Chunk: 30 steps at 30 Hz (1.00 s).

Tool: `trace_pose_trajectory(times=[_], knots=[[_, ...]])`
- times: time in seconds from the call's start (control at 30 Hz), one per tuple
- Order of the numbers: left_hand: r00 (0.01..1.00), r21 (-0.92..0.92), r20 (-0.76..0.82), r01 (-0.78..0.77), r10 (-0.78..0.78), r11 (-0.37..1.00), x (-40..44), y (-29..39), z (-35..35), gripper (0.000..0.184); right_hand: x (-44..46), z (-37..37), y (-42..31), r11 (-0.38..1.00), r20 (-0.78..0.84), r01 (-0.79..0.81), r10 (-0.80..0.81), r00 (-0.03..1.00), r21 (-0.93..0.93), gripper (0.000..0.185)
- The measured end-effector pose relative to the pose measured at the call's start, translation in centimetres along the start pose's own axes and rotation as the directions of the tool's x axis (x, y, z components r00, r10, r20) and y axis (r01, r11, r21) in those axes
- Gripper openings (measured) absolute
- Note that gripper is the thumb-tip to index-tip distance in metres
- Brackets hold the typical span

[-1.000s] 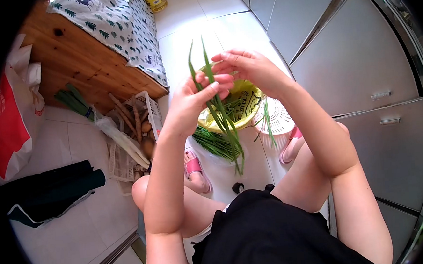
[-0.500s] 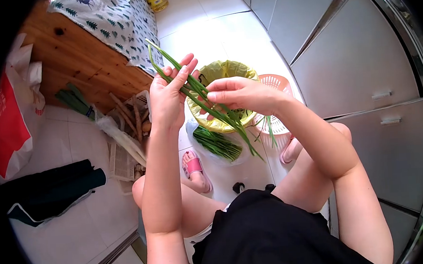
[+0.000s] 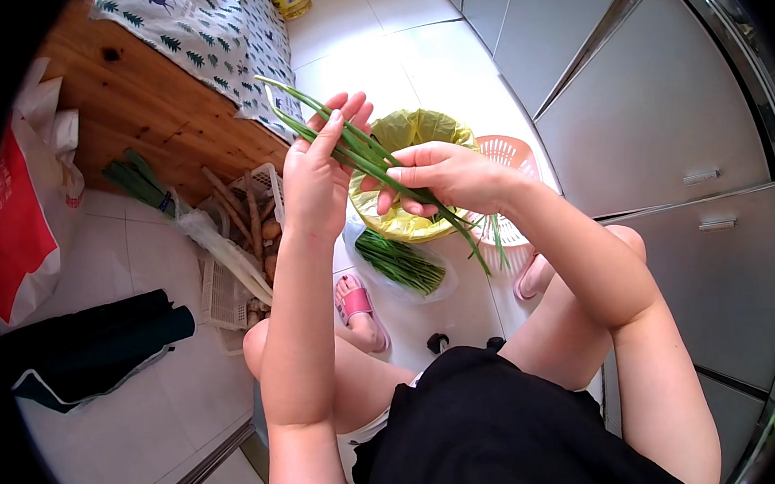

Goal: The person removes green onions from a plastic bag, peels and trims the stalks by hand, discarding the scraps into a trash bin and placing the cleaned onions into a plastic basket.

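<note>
My left hand [image 3: 319,166] grips a few long green chives [image 3: 366,159] between thumb and palm, fingers partly stretched. Their pale root ends point up and left past that hand. Further along the leaves, my right hand [image 3: 446,178] pinches the same chives with thumb and fingertips, and the green tips droop down to the right. Both hands are over a bin lined with a yellow plastic bag [image 3: 416,129]. Below it, a thicker bunch of chives [image 3: 402,263] lies in a clear plastic bag. A pink-orange plastic basket [image 3: 511,150] stands right of the bin with some green leaves at its edge.
At left are a white crate [image 3: 222,296] with root vegetables, leeks [image 3: 140,182] partly in plastic, a red and white bag [image 3: 26,211] and dark folded cloth [image 3: 101,344]. A wooden cabinet [image 3: 113,108] rises behind; metal cupboards [image 3: 653,93] line the right.
The chives have shifted slightly and lie at a lower slant between my hands. My left hand has moved a little right; my right hand's fingers have curled lower round the leaves.
</note>
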<state>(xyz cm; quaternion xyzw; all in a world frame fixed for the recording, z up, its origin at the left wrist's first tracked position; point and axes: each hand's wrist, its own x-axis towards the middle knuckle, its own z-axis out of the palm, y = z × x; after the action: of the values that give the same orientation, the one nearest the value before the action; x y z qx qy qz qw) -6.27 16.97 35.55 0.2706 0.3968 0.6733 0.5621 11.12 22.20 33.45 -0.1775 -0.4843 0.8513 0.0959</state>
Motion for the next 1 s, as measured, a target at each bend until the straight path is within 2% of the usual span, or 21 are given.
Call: trace_pose_trajectory(times=[0.1, 0.23, 0.27, 0.37, 0.5, 0.6, 0.63, 0.7, 0.83, 0.93, 1.0], knots=[[0.997, -0.013, 0.067, 0.032, -0.031, 0.999, -0.2, -0.2, 0.3, 0.038, -0.1, -0.1, -0.1, 0.995, -0.052, 0.01, -0.005, 0.999, 0.096, 0.024], [0.983, 0.012, 0.138, 0.117, -0.117, 0.993, -0.5, -0.7, 0.6, 0.039, -0.1, -0.7, -0.3, 0.988, 0.012, 0.054, -0.056, 0.998, 0.145, 0.024], [0.97, 0.067, 0.182, 0.15, -0.16, 0.986, -0.6, -0.7, 0.5, 0.045, -0.1, -0.8, -0.2, 0.986, -0.002, 0.054, -0.054, 0.999, 0.157, 0.024], [0.953, 0.084, 0.235, 0.174, -0.19, 0.981, -1.0, -0.9, 1.3, 0.044, 0.0, -1.3, 0.0, 0.979, -0.019, 0.065, -0.063, 0.998, 0.195, 0.023], [0.929, 0.203, 0.256, 0.219, -0.268, 0.954, -0.9, -1.1, 1.1, 0.04, -0.4, -1.1, -0.4, 0.963, -0.014, 0.092, -0.092, 0.996, 0.254, 0.023], [0.958, 0.252, 0.198, 0.154, -0.207, 0.955, -1.2, -1.2, 1.4, 0.034, -0.5, -1.1, -0.4, 0.965, -0.006, 0.089, -0.09, 0.996, 0.248, 0.024], [0.964, 0.205, 0.162, 0.175, -0.21, 0.963, -1.3, -1.1, 1.7, 0.033, -0.4, -1.1, -0.4, 0.968, 0.003, 0.085, -0.089, 0.996, 0.237, 0.025], [0.971, 0.108, 0.091, 0.211, -0.221, 0.972, -1.5, -0.8, 2.3, 0.031, -0.5, -1.0, -0.6, 0.979, 0.009, 0.088, -0.091, 0.996, 0.185, 0.027], [0.969, 0.047, 0.152, 0.191, -0.196, 0.98, -1.1, -0.5, 1.0, 0.023, -0.4, -0.6, -0.7, 0.994, 0.012, 0.072, -0.073, 0.997, 0.082, 0.028], [0.987, 0.03, 0.089, 0.131, -0.133, 0.991, -0.7, -0.6, 0.6, 0.019, -0.2, -0.4, -0.2, 0.955, -0.136, 0.182, -0.218, 0.966, -0.235, 0.025], [0.992, 0.041, 0.069, 0.106, -0.108, 0.994, -0.5, -0.7, 0.3, 0.018, 0.4, -0.8, 0.6, 0.848, -0.191, 0.264, -0.385, 0.903, -0.459, 0.028]])
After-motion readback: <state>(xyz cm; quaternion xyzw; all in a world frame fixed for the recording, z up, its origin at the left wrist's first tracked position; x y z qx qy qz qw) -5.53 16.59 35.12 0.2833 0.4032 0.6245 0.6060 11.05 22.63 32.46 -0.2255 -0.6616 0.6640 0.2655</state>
